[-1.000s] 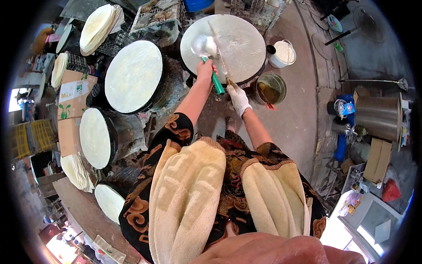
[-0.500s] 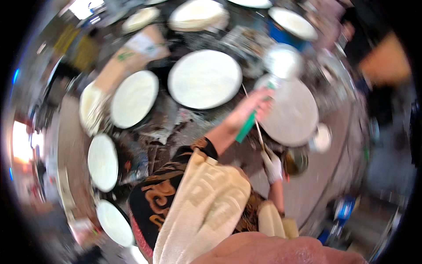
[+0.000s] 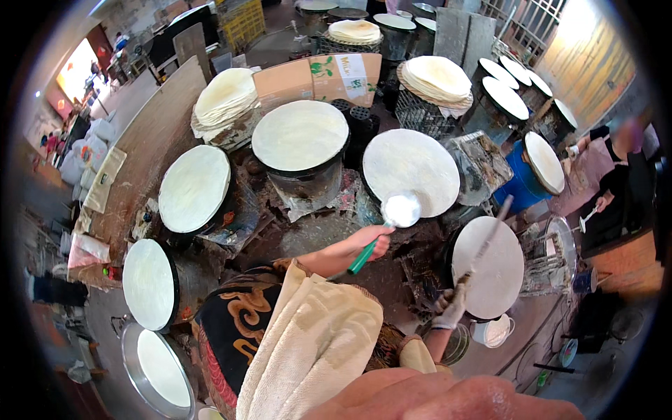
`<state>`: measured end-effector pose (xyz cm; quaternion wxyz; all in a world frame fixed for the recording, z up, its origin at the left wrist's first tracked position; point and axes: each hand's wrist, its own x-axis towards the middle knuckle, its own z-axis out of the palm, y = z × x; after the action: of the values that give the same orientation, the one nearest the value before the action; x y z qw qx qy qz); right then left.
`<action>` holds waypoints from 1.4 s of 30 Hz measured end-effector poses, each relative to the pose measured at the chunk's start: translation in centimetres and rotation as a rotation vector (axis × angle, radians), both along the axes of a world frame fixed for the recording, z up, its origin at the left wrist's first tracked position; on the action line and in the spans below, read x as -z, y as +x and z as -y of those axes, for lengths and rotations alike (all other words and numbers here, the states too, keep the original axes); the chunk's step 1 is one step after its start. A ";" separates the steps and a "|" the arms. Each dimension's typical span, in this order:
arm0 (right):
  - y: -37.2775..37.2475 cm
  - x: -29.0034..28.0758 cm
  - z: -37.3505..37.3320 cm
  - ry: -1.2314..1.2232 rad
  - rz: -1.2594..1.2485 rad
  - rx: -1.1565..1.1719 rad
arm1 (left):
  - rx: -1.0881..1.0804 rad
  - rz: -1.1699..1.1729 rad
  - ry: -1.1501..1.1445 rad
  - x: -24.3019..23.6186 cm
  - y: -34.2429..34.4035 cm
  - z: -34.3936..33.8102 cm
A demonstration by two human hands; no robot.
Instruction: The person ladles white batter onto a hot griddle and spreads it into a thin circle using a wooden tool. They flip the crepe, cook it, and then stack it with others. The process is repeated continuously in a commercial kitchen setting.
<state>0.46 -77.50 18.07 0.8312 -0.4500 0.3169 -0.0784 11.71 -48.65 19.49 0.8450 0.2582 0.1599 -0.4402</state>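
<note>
My left hand [image 3: 367, 245] is closed round the green handle [image 3: 361, 259] of a ladle. The ladle's round, shiny head [image 3: 401, 209] is over the near edge of a griddle covered by a thin pale flatbread [image 3: 409, 164]. My right hand [image 3: 449, 308], in a whitish glove, grips a long thin stick [image 3: 490, 234], blurred by motion. The stick slants across a round griddle with a greyish surface [image 3: 488, 280]; whether it touches is unclear. Left of these, more griddles carry pale round flatbreads [image 3: 301, 135], [image 3: 194, 189], [image 3: 149, 285].
Stacks of flatbreads [image 3: 225, 98], [image 3: 437, 78] stand behind, with a cardboard sheet [image 3: 294, 78] between them. A white bucket [image 3: 493, 331] is beside the right griddle. At far right, a person in a pink apron [image 3: 584, 175] stands by a blue drum [image 3: 516, 182].
The view has swung and sharpened. My left hand has carried the ladle leftward, away from the greyish griddle. The stick in my right hand has swung to lie across that griddle, pointing away and right.
</note>
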 end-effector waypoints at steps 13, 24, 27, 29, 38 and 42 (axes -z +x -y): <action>6.5 -1.6 -8.2 0.008 0.037 -0.337 | -0.502 0.679 0.052 -13.8 -5.5 -12.5; 7.8 -0.6 -8.7 0.101 0.043 -0.469 | -0.672 0.019 0.018 -5.3 -5.3 -14.6; 8.2 0.1 -8.9 0.103 0.060 -0.524 | -0.560 -0.050 -0.045 -3.0 -6.1 -14.4; 8.8 0.7 -9.1 0.072 0.106 -0.583 | -0.532 -0.055 -0.048 -1.6 -6.4 -14.7; 9.7 1.2 -13.3 -0.229 0.217 -0.746 | -0.637 -0.068 0.050 -1.6 -8.4 -15.8; 8.9 1.1 -14.2 -0.213 0.067 -0.784 | -0.666 -0.051 0.109 -2.0 -8.9 -16.2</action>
<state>9.36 -63.30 16.92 0.7567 -0.6175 0.0843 0.1972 2.84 -32.44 21.51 0.9231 0.2253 0.2799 -0.1371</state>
